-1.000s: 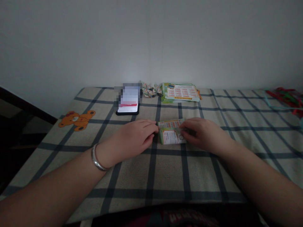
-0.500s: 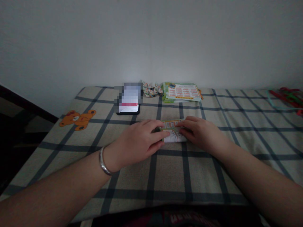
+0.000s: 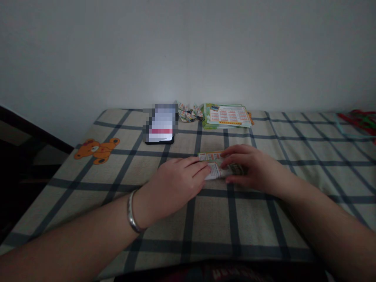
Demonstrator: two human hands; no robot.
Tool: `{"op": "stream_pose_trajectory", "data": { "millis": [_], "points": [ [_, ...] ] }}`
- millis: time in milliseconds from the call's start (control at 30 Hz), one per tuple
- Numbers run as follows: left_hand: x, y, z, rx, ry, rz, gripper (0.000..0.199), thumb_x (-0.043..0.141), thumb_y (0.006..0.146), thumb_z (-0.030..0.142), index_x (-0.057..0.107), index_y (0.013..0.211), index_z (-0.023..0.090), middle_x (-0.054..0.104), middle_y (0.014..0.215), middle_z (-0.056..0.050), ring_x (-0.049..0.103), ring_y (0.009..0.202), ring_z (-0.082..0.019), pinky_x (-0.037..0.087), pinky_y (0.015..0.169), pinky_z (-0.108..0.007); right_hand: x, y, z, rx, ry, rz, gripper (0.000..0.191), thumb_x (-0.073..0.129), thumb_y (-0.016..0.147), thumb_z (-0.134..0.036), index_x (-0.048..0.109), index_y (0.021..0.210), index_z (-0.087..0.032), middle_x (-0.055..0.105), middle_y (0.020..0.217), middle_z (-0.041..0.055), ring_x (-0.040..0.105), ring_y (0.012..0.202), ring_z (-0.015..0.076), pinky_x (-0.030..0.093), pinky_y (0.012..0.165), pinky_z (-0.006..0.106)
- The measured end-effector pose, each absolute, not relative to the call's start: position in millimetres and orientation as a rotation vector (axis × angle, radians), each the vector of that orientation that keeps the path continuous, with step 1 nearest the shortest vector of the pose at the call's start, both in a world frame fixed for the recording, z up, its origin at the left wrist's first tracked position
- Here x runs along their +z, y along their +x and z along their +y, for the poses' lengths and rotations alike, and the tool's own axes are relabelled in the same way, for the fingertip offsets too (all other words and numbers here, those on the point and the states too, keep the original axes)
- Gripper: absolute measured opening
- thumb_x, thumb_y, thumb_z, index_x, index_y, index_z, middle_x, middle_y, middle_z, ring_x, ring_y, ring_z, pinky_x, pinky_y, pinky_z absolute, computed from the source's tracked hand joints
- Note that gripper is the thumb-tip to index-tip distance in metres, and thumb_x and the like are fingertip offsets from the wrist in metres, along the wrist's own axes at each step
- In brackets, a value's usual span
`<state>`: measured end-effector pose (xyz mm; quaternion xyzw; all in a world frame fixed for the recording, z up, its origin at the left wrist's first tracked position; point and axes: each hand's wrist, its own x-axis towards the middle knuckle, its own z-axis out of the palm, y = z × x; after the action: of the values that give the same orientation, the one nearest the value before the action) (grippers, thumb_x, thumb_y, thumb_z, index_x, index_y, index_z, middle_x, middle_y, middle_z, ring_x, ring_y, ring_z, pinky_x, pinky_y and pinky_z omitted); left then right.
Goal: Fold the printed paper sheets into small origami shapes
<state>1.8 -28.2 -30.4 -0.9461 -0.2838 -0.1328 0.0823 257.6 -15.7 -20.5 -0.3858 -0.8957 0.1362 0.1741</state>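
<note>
A folded printed paper (image 3: 216, 166) lies on the checked cloth between my hands. My left hand (image 3: 183, 180), with a silver bangle at the wrist, rests on the paper's left part, its fingers close together and pressing it down. Over the right part is my right hand (image 3: 245, 166), its fingers curved and spread, with the thumb near the paper's lower edge. Part of the paper is hidden beneath the fingers of both hands.
Along the wall are a lit phone (image 3: 161, 124), folded paper pieces (image 3: 188, 112) and a stack of printed sheets (image 3: 227, 116). An orange bear cutout (image 3: 96, 150) lies at the left. Red and green items (image 3: 360, 120) sit at the far right.
My right hand has spread its fingers, showing more of the paper's right part. My left hand's fingers have closed together and shifted slightly lower. The paper is slightly tilted.
</note>
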Motion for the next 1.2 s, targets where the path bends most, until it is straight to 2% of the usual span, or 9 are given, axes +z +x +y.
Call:
{"op": "stream_pose_trajectory", "data": {
  "millis": [67,200,333,533,767,967,1100,1200],
  "points": [
    [-30.4,1.9,-28.4,-0.401,-2.801,-0.824,0.031,0.050,0.094,0.020,0.062,0.122,0.014,0.068,0.122,-0.008,0.063,0.114,-0.026,0.059,0.088,-0.044,-19.3,259.7,-17.4,0.354,-1.070,-2.617,0.029,0.071,0.082,-0.039,0.069,0.107,-0.025,0.063,0.122,0.0071,0.057,0.112,0.0255,0.049,0.093,0.042],
    [-29.9,0.2,-25.2,-0.397,-2.781,-0.764,0.030,0.051,0.092,0.016,0.063,0.119,0.011,0.069,0.120,-0.010,0.064,0.111,-0.025,0.058,0.091,-0.041,-18.6,259.5,-21.9,0.289,-1.081,-2.643,0.027,0.066,0.086,-0.033,0.069,0.112,-0.026,0.065,0.118,0.0067,0.059,0.108,0.0242,0.050,0.092,0.040],
    [-29.5,-0.7,-23.0,-0.425,-2.797,-0.771,0.029,0.051,0.092,0.017,0.064,0.117,0.011,0.070,0.118,-0.010,0.065,0.109,-0.025,0.058,0.092,-0.042,-16.2,258.2,-25.3,0.280,-1.074,-2.666,0.023,0.062,0.089,-0.029,0.071,0.109,-0.024,0.068,0.111,0.0064,0.063,0.098,0.0210,0.052,0.086,0.036],
    [-32.6,-1.0,-20.5,-0.548,-2.813,-0.745,0.028,0.049,0.094,0.018,0.063,0.117,0.012,0.070,0.118,-0.009,0.066,0.107,-0.022,0.058,0.094,-0.040,-16.0,256.4,-26.4,0.103,-1.054,-2.680,0.021,0.056,0.092,-0.027,0.071,0.105,-0.021,0.071,0.105,0.0071,0.064,0.094,0.0216,0.053,0.083,0.037],
    [-30.3,-4.1,-21.5,-0.561,-2.742,-0.683,0.023,0.050,0.092,0.011,0.066,0.108,0.010,0.073,0.107,-0.010,0.069,0.096,-0.022,0.061,0.084,-0.037,-14.4,252.8,-28.6,0.111,-1.064,-2.675,0.021,0.056,0.092,-0.027,0.071,0.106,-0.020,0.071,0.105,0.0061,0.065,0.092,0.0207,0.054,0.082,0.036],
    [-21.9,-4.3,-25.0,-0.583,-2.774,-0.623,0.019,0.049,0.092,0.014,0.068,0.096,0.014,0.074,0.090,-0.005,0.070,0.081,-0.022,0.062,0.070,-0.039,-11.1,252.1,-32.6,0.227,-1.025,-2.728,0.024,0.057,0.091,-0.027,0.069,0.110,-0.022,0.070,0.104,0.0047,0.064,0.092,0.0205,0.054,0.081,0.037],
    [-20.7,-5.3,-26.2,-0.471,-2.814,-0.638,0.020,0.053,0.089,0.018,0.067,0.103,0.015,0.074,0.097,-0.005,0.069,0.089,-0.024,0.061,0.073,-0.042,-11.5,251.2,-34.0,0.239,-0.964,-2.744,0.024,0.055,0.093,-0.028,0.069,0.111,-0.021,0.070,0.104,0.0051,0.064,0.096,0.0210,0.054,0.084,0.037],
    [-22.7,-6.1,-25.3,-0.413,-2.835,-0.652,0.023,0.055,0.088,0.021,0.066,0.109,0.016,0.073,0.103,-0.005,0.068,0.096,-0.024,0.060,0.076,-0.042,-13.3,250.4,-33.0,0.213,-0.943,-2.717,0.024,0.055,0.093,-0.028,0.069,0.112,-0.021,0.069,0.112,0.0063,0.062,0.105,0.0215,0.052,0.091,0.037]
  ]
}}
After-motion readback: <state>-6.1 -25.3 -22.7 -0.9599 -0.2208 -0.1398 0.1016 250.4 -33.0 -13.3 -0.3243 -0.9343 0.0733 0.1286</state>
